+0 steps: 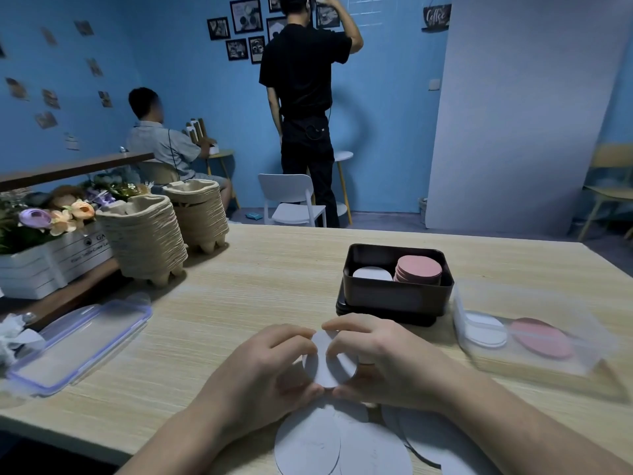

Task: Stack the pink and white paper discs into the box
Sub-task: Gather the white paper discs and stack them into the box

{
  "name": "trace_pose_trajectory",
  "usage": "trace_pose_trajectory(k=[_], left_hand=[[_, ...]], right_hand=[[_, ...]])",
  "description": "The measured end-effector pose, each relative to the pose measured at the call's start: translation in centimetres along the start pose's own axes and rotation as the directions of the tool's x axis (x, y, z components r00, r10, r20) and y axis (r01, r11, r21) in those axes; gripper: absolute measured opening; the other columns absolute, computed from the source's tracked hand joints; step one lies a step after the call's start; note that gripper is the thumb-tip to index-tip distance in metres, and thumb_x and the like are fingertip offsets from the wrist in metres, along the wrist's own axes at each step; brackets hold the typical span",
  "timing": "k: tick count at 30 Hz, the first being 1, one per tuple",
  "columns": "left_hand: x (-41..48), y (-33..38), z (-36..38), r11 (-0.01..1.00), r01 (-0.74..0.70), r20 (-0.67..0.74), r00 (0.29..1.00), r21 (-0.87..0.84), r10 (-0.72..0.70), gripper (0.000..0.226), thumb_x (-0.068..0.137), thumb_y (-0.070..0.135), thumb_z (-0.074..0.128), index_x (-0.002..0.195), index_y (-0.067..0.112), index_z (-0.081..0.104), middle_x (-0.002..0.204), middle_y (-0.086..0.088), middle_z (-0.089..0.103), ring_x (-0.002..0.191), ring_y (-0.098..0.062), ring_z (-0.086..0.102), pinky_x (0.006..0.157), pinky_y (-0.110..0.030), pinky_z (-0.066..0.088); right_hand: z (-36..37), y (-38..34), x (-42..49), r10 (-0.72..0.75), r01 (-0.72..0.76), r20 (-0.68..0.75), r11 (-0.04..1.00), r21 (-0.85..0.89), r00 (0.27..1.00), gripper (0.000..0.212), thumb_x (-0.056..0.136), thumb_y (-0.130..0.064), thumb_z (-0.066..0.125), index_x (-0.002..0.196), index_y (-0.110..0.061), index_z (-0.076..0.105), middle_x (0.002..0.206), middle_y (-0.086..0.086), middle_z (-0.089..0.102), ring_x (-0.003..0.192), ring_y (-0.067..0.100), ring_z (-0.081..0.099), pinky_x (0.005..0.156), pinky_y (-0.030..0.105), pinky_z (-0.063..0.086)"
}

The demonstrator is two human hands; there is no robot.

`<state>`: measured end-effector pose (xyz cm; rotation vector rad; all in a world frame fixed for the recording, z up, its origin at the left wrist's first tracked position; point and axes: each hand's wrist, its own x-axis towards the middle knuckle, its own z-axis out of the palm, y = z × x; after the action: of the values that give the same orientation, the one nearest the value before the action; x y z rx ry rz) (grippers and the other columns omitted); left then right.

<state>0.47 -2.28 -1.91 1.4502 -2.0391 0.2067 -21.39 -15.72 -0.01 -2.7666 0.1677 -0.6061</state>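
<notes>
At the lower left of the frame a clear plastic lid with a violet rim (78, 347) lies flat on the pale wooden table (257, 269). Behind it stand two stacks of brown pulp cup trays (147, 234), well off the working path. In the lower centre the left hand (270, 365) and the right hand (380, 361) face each other. Their fingers and thumbs curl round the rim of a small bunch of white paper discs (329, 361), likely to square its edges. Loose white discs (342, 440) lie fanned beneath the wrists. Just beyond the hands, the black rectangular box (397, 296) stands open, with a white stack (372, 273) at its left and a taller pink stack (419, 269) at its right; nothing blocks the way. At the right edge a clear plastic tub (534, 337) holds white and pink discs.
</notes>
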Motion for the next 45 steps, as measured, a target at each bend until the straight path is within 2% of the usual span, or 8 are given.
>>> trace_pose_trajectory(k=[7,11,16,23,27,36,39,45], left_hand=[[0.5,0.4,-0.4,1.000,0.009,0.032,0.999,0.021,-0.010,0.035,0.078,0.041,0.082,0.102,0.024,0.064,0.121,0.010,0.067,0.108,-0.010,0.064,0.085,-0.027,0.054],[-0.3,0.3,-1.4,0.998,0.058,0.060,0.996,0.009,-0.059,0.034,0.087,0.047,0.074,0.114,0.030,0.062,0.125,0.016,0.066,0.113,-0.001,0.062,0.088,-0.023,0.054],[-2.8,-1.4,-3.6,0.986,0.168,0.093,0.982,-0.001,-0.167,0.029,0.094,0.049,0.067,0.119,0.035,0.064,0.124,0.027,0.061,0.119,0.004,0.058,0.093,-0.026,0.053],[-5.1,-2.6,-5.1,0.950,0.311,0.225,0.924,0.032,-0.310,0.069,0.078,0.059,0.071,0.140,0.035,0.053,0.134,0.032,0.050,0.129,0.012,0.043,0.109,-0.018,0.038],[-5.0,-2.3,-4.7,0.941,0.339,0.176,0.926,0.008,-0.335,0.060,0.078,0.058,0.073,0.132,0.035,0.059,0.122,0.031,0.057,0.118,0.009,0.052,0.102,-0.021,0.043],[-4.0,-1.1,-4.5,0.931,0.347,0.047,0.938,-0.111,-0.344,0.041,0.080,0.046,0.074,0.118,0.033,0.065,0.114,0.024,0.066,0.111,-0.005,0.065,0.089,-0.031,0.055],[-2.8,-0.3,-3.8,0.954,0.280,0.027,0.960,-0.108,-0.279,0.041,0.082,0.043,0.075,0.119,0.030,0.065,0.114,0.022,0.066,0.111,-0.005,0.064,0.088,-0.030,0.054],[-0.9,0.6,-1.8,0.984,0.178,0.067,0.982,-0.018,-0.177,0.047,0.086,0.058,0.071,0.122,0.030,0.060,0.126,0.018,0.063,0.119,0.000,0.056,0.095,-0.027,0.050]], right_hand=[[0.0,-0.3,0.0,-0.011,0.011,-0.019,1.000,-0.012,1.000,0.033,0.087,-0.054,0.071,0.105,-0.029,0.059,0.139,-0.005,0.054,0.122,0.010,0.055,0.095,0.027,0.051],[-0.2,-0.2,-0.1,0.000,0.000,-0.012,1.000,-0.010,1.000,0.031,0.085,-0.051,0.074,0.102,-0.028,0.061,0.134,-0.007,0.055,0.119,0.008,0.055,0.095,0.026,0.050],[-0.4,-0.2,-0.1,0.014,-0.014,-0.010,1.000,-0.009,1.000,0.031,0.085,-0.051,0.074,0.103,-0.028,0.063,0.133,-0.008,0.054,0.118,0.007,0.055,0.095,0.025,0.048],[-0.2,-0.3,-0.1,0.027,-0.026,0.013,0.999,-0.020,1.000,0.032,0.083,-0.055,0.072,0.103,-0.033,0.060,0.134,-0.012,0.053,0.117,0.006,0.056,0.094,0.030,0.050],[-0.2,-0.3,-0.1,0.020,-0.020,0.020,1.000,-0.022,1.000,0.032,0.084,-0.056,0.073,0.103,-0.035,0.058,0.134,-0.013,0.053,0.118,0.003,0.054,0.095,0.026,0.049],[-0.1,0.1,-0.1,0.018,-0.016,0.038,0.999,-0.030,0.999,0.033,0.086,-0.055,0.074,0.107,-0.035,0.059,0.136,-0.012,0.053,0.121,0.005,0.053,0.097,0.027,0.049],[0.0,0.1,-0.1,0.023,-0.022,0.034,0.999,-0.030,0.999,0.040,0.085,-0.055,0.074,0.114,-0.035,0.055,0.133,-0.008,0.055,0.118,0.012,0.056,0.096,0.031,0.050],[0.0,0.3,0.0,0.031,-0.031,0.024,0.999,0.008,0.999,0.058,0.086,-0.046,0.078,0.136,-0.036,0.050,0.130,-0.012,0.054,0.119,0.006,0.053,0.098,0.027,0.048]])
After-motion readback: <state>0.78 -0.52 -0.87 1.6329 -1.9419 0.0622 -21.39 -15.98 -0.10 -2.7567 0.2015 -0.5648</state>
